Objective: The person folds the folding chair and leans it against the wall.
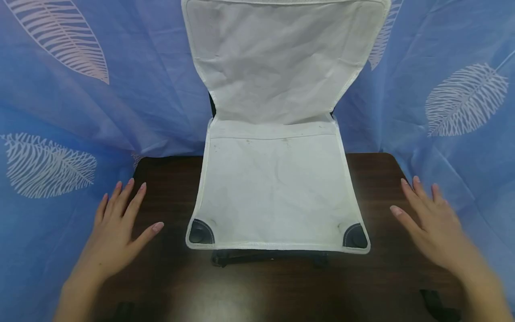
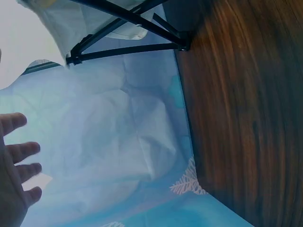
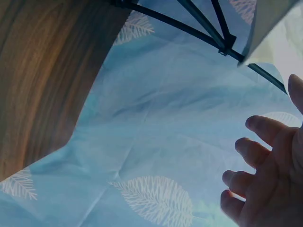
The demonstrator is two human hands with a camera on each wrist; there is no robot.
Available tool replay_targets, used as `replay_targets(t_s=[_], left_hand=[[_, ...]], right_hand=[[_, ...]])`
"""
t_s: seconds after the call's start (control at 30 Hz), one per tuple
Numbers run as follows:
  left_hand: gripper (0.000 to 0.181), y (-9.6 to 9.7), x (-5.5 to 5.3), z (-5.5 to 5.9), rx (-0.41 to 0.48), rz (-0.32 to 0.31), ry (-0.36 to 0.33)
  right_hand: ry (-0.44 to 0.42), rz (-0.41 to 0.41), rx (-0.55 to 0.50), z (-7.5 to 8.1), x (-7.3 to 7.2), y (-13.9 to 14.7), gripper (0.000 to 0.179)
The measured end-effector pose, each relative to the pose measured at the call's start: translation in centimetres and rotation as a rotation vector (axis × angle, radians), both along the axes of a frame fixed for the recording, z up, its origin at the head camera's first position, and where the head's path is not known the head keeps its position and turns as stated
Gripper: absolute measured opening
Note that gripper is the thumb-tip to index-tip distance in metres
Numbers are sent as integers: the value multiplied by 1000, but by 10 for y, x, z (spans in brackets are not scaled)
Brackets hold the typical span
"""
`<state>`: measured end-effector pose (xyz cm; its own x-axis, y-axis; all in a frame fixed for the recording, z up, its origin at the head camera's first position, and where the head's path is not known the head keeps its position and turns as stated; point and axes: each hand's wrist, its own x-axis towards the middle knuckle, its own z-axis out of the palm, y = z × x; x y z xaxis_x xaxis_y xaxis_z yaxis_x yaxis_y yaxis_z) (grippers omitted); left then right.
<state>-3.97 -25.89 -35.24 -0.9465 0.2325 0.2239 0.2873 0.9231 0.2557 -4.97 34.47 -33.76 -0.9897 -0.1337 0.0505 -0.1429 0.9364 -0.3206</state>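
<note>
A small folding chair with a pale cloth seat (image 1: 273, 192) and backrest (image 1: 277, 58) stands unfolded, facing me. Black corner patches (image 1: 202, 232) mark the seat's front edge. Both wrist views show its thin black frame (image 2: 128, 53) beneath the cloth; most of it is hidden from the head view. To the chair's left, my left hand (image 1: 110, 237) hovers with fingers spread, holding nothing. On the other side, my right hand (image 1: 438, 228) is likewise spread, apart from the chair.
Under the chair is a dark wood-grain tabletop (image 1: 257, 290) with cut corners. Blue cloth (image 1: 149, 76) printed with white leaves hangs behind and at both sides. A black strap-like piece (image 1: 438, 306) lies near the lower right.
</note>
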Motion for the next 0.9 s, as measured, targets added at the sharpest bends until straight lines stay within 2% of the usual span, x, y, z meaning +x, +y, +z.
replay_targets(t_s=[0.1,0.27,0.47,0.6,0.73,0.9], left_hand=[[88,1,0,2,28,-29,37],[96,7,0,7,71,-82,61],[100,20,-2,11,138,-199,134],[100,29,-3,12,198,-268,202],[101,35,-1,11,263,-278,217],[103,38,1,9,247,-236,163]], right_hand=[[16,4,-41,8,1,-2,67],[48,39,-101,21,3,-13,68],[59,127,-169,32,6,-33,74],[85,192,-158,35,7,-45,81],[127,248,-109,36,6,-52,86],[156,302,-83,35,6,-60,94]])
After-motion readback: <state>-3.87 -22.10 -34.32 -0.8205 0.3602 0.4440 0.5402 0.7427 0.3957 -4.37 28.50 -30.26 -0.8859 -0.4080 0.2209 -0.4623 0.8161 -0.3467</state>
